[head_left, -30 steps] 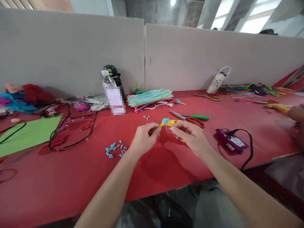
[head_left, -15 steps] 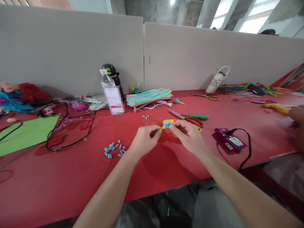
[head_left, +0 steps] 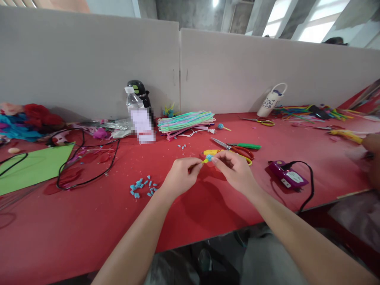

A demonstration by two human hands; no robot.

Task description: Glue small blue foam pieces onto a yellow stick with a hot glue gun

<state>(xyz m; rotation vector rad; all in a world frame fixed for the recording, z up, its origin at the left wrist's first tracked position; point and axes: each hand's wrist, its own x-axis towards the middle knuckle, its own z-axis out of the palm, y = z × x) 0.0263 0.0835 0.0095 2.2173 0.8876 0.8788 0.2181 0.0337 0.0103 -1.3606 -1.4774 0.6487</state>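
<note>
My left hand (head_left: 185,174) pinches the yellow stem of a small blue-and-yellow piece (head_left: 209,158) above the red table (head_left: 118,221). On the other side, the fingertips of my right hand (head_left: 234,170) are closed on the blue end of the same piece. Several blue bits (head_left: 138,185) lie on the table to the left of my left hand. Beyond my right hand are scissors with red handles (head_left: 242,151), a green-handled tool (head_left: 248,146) and a yellow tool (head_left: 211,152), partly hidden. A blue-topped stick (head_left: 221,126) lies farther back.
Behind are a pipe-cleaner bundle (head_left: 187,122), a clear bottle (head_left: 130,99) and a white tumbler (head_left: 268,103). A purple power block (head_left: 287,175) with a black cable sits right. Green paper (head_left: 35,166) lies left. Another person's hand (head_left: 372,144) is at the right edge.
The blue end of the piece has turned slightly and sits a little lower between my fingers. My two hands have barely moved.
</note>
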